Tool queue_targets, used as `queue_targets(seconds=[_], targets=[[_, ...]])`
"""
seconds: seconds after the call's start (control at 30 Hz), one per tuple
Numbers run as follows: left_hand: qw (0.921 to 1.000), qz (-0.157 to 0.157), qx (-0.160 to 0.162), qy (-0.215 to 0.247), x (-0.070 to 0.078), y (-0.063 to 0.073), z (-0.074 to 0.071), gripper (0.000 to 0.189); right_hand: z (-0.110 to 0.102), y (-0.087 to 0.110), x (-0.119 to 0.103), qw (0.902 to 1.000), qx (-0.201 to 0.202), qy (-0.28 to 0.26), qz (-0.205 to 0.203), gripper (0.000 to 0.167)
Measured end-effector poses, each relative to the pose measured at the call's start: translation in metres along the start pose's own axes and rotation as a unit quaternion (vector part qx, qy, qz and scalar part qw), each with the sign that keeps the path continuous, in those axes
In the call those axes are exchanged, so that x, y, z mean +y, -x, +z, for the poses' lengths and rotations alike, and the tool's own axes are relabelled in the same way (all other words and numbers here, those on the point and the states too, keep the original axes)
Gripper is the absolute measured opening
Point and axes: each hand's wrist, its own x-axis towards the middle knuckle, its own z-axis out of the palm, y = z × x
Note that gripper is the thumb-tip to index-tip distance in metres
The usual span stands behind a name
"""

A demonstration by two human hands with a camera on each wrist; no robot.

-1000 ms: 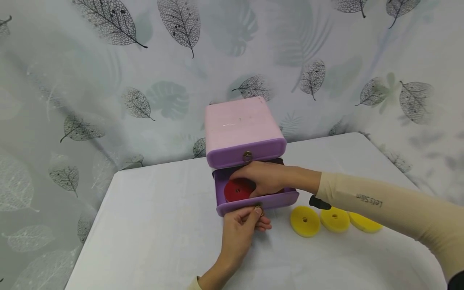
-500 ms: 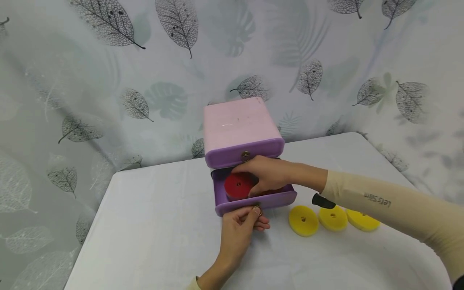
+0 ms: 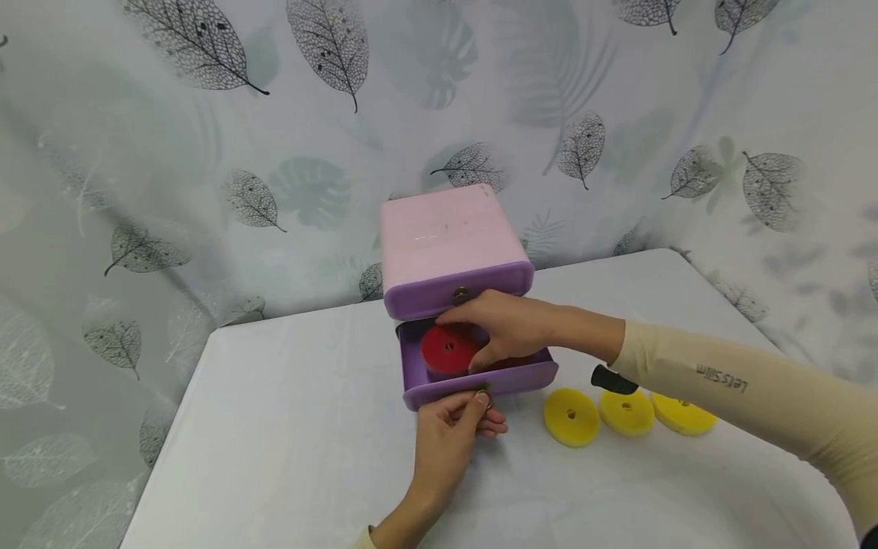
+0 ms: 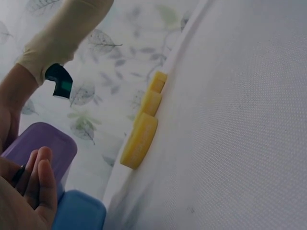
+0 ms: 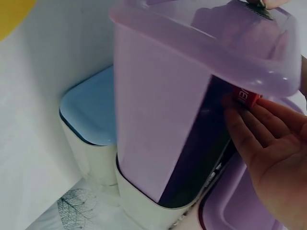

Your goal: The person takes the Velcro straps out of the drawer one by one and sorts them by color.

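In the head view my left hand (image 3: 446, 442) pinches the ring pull (image 3: 485, 398) on the front of a pulled-out purple drawer (image 3: 439, 395). Reaching into that drawer from the right, my right hand (image 3: 511, 324) grips a round red disc (image 3: 446, 352) with a small centre hole, thumb at the near side and fingers at the far side. More red (image 3: 511, 362) shows under the palm. In the right wrist view, the fingertips (image 5: 235, 108) meet a lettered red edge (image 5: 245, 97) inside the drawer. The left wrist view shows the left fingers (image 4: 45, 179) by the drawer front.
A pink cabinet (image 3: 449, 232) with a shut purple upper drawer (image 3: 439, 296) stands toward the back of the white table (image 3: 295, 427). Low down is a blue drawer front (image 4: 81, 213). Three yellow discs (image 3: 571, 417) lie in a row at the right.
The red disc has risen slightly inside the drawer with my right hand. My left hand keeps its pinch on the ring pull, and the drawer stays pulled out.
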Motion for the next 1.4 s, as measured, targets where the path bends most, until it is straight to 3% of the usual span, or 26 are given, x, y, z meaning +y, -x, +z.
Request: queue_targets(seconds=[0.87, 1.4], targets=[[1.0000, 0.003, 0.002, 0.004, -0.001, -0.006, -0.004, 0.023, -0.029, 0.020, -0.022, 0.9997, 0.025, 0.000, -0.001, 0.073], [1.0000, 0.000, -0.002, -0.005, 0.001, -0.007, -0.007, 0.022, -0.036, 0.059, -0.024, 0.9984, 0.050, -0.021, 0.016, 0.072]])
